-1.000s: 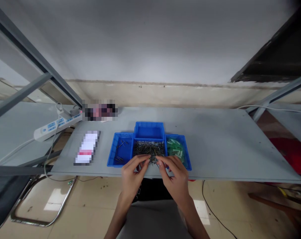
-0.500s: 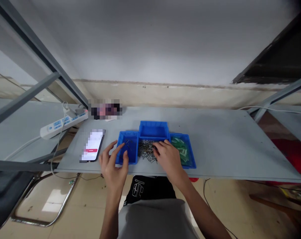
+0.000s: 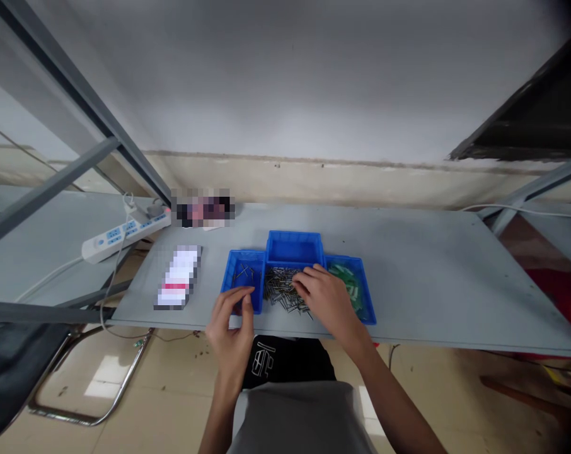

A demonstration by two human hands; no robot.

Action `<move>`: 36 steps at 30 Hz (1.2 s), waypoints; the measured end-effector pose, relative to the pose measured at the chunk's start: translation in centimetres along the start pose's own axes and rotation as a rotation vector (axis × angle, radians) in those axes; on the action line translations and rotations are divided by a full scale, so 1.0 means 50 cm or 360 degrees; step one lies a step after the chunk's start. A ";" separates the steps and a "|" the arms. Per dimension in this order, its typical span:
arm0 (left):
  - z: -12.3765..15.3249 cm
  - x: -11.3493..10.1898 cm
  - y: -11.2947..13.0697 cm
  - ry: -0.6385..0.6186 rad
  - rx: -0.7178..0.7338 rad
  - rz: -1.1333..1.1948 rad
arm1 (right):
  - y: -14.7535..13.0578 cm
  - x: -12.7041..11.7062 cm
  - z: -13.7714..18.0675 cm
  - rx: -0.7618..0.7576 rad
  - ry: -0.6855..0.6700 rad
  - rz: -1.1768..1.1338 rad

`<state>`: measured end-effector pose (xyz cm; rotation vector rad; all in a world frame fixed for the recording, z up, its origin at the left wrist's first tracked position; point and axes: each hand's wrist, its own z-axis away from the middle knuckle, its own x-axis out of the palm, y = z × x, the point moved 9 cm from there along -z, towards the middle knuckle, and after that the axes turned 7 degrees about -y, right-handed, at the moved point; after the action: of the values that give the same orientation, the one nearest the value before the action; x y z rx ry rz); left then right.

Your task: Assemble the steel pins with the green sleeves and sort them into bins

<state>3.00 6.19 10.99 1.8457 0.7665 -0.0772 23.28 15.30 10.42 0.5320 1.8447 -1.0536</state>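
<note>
In the head view, the left hand (image 3: 231,321) is over the near edge of the left blue tray (image 3: 248,257), its thumb and index fingertip brought close together with a small gap behind them; whether anything is pinched there I cannot tell. A few slim metal pieces (image 3: 242,272) lie loose in that tray, beyond the fingertips. The right hand (image 3: 327,299) is over the right side of a heap of metal pieces (image 3: 285,290), its fingers bent and bunched with the thumb beneath; whether they grip a piece cannot be made out. The heap sits between the left blue tray and the right blue tray (image 3: 371,310), which holds green and white pieces (image 3: 349,284), partly covered by the right hand. Directly behind the heap stands the back blue tray (image 3: 295,246). All rest on the grey worktop (image 3: 422,271). Left of the trays lies a blurred phone (image 3: 179,274), and farther left, a white power strip (image 3: 125,238).
</note>
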 end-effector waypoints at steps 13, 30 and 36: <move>0.016 0.135 0.065 -0.0518 -0.0063 0.0457 | -0.050 -0.026 0.148 0.0205 0.0581 -0.0740; 0.048 0.139 0.029 -0.0538 -0.0197 0.0577 | -0.035 -0.015 0.174 0.0206 0.0511 -0.0782; 0.059 0.131 0.032 -0.0535 -0.0185 0.0598 | -0.053 -0.015 0.177 0.0175 0.0490 -0.0828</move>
<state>9.91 6.35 8.48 1.7753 0.1821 -0.0952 26.17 6.50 10.37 0.2894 2.2763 -1.4875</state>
